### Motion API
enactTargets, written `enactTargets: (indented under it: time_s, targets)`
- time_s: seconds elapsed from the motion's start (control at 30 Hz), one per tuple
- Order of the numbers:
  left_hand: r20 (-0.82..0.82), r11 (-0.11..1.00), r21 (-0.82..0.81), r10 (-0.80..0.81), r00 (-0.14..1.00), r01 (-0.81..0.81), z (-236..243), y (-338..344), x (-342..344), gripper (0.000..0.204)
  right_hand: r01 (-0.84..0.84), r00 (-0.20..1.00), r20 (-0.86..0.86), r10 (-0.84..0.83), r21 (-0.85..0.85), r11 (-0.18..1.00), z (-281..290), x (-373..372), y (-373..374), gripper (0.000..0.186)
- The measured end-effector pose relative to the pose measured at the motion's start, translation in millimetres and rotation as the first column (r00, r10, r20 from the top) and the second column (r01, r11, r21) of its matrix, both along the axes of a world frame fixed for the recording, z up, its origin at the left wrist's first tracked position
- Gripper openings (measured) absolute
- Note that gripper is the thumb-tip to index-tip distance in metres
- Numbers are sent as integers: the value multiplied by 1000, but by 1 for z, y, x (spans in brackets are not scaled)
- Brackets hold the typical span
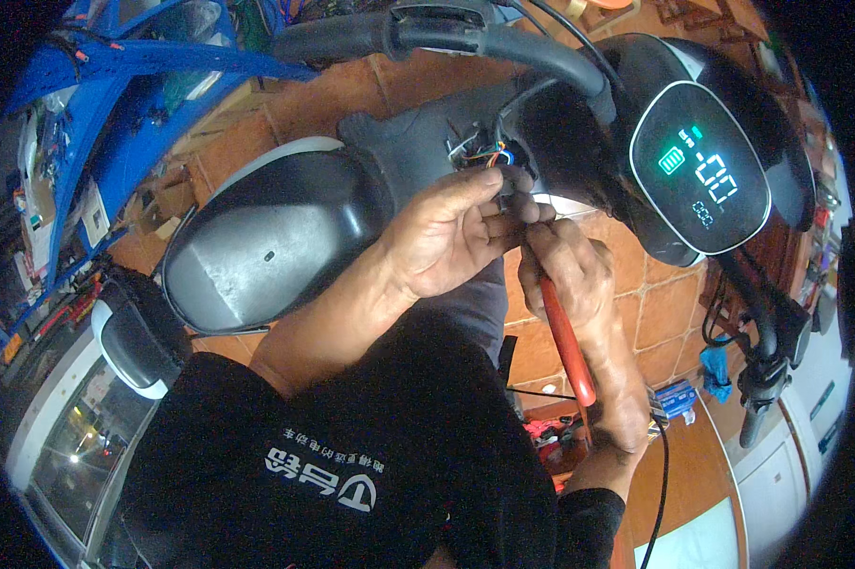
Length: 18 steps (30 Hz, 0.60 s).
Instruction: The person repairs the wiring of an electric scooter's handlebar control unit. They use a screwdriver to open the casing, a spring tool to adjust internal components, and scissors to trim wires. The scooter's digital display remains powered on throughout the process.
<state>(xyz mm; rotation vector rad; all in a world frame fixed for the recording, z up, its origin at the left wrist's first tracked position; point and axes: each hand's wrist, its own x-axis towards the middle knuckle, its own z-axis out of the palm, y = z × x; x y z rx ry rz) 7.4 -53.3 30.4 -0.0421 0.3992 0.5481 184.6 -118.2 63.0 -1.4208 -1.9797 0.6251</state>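
Note:
My left hand [451, 228] is raised in front of an electric scooter, its fingers curled and pinched together beside a bundle of thin coloured wires [497, 156]. What lies between those fingertips is too small and too covered to make out. Pressed close to it, my right hand [574, 266] grips red-handled pliers [568, 346], with the handle pointing down along my forearm. The jaws of the pliers are hidden behind my fingers. Both hands meet at the fingertips, just below the opening where the wires come out of the scooter's dark body.
A lit display [700, 169] sits on the scooter's front at right. A black handlebar [446, 38] crosses the top, and a black seat [271, 242] is at left. Blue shelving [96, 142] stands at far left. A black cable [663, 484] hangs at lower right above orange floor tiles [660, 318].

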Motion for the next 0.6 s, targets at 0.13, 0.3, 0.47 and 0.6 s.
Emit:
enactTargets:
  time_s: [0.13,0.3,0.47,0.6]
  targets:
    - [3,1000,14,15,1000,-15,7,7,8,26,79,995,-57,-82,-60,995,2,2,-3,32]
    - [-8,999,-31,23,1000,-23,4,8,10,24,207,926,-280,-253,-186,961,-5,-5,-3,11]
    - [-44,999,-41,24,999,-26,6,6,6,23,188,857,-391,-336,-369,910,-7,-8,-11,15]
    - [-73,998,-58,-1,997,-3,10,6,6,22,174,902,-328,-279,-314,933,-1,-8,-7,13]
